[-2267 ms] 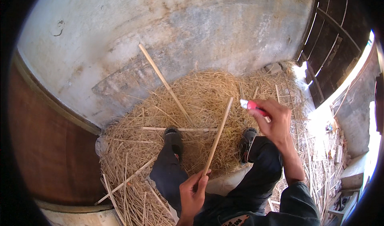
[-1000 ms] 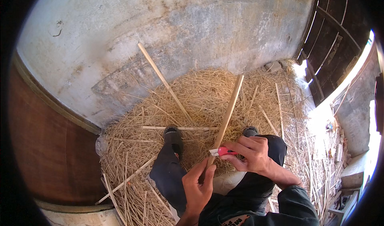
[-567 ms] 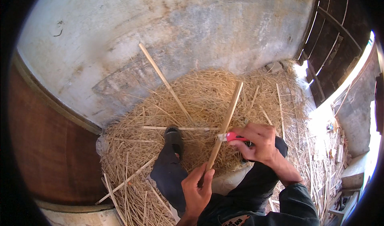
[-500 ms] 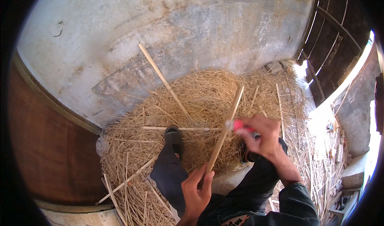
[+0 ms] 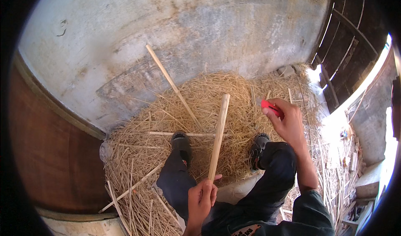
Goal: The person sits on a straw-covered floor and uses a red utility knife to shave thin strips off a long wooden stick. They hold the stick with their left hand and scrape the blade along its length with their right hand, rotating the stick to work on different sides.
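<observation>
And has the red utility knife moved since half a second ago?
Yes: the red utility knife went up and right in view, judged against the leaning wooden stick.

Since half a second ago: right hand [image 5: 287, 121] with red cutter [image 5: 274, 110] pulled up and right, off the stick [image 5: 219, 138]. Stick's far end swung left. Left hand [image 5: 201, 198] turned its grip. Right shoe [image 5: 259, 149] came into fuller view.

Open room lies mid-frame between the held stick [image 5: 219, 138] and the red cutter [image 5: 272, 108] right of centre. A slanting strip [image 5: 172, 81] bars part of the upper-left approach to the wall [image 5: 234, 31]; trouser legs [image 5: 177, 190] flank the lower centre.
</observation>
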Demonstrator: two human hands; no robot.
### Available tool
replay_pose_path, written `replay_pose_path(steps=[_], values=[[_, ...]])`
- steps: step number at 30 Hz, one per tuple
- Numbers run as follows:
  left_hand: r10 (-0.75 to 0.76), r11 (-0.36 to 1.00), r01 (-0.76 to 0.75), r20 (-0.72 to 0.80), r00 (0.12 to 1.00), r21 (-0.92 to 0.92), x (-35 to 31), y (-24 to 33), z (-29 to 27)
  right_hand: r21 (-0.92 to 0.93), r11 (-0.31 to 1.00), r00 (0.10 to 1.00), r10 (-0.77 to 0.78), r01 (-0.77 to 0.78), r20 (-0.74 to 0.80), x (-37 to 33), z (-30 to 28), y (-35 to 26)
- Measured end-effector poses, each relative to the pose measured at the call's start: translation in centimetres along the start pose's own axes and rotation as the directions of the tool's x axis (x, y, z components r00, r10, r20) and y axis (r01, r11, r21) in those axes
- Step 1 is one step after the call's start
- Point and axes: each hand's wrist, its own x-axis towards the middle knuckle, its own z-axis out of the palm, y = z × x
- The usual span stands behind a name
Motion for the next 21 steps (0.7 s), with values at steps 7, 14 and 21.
replay_pose_path(steps=[7, 14, 21], values=[[0.047, 0.997, -0.05, 0.042, 0.998, 0.05, 2.0, 0.5, 1.6, 0.217, 0.902, 0.912, -0.399, 0.373, 0.092, -5.2, 2.8, -2.4], [0.195, 0.957, -0.187, -0.017, 0.981, 0.222, 2.3, 0.7, 3.1, 0.13, 0.873, 0.874, -0.481, 0.47, 0.071, -7.3, 3.8, -4.6], [0.334, 0.863, -0.292, -0.033, 0.942, 0.413, 2.2, 0.2, 3.1, 0.11, 0.87, 0.871, -0.488, 0.481, 0.05, -7.2, 3.7, -5.1]])
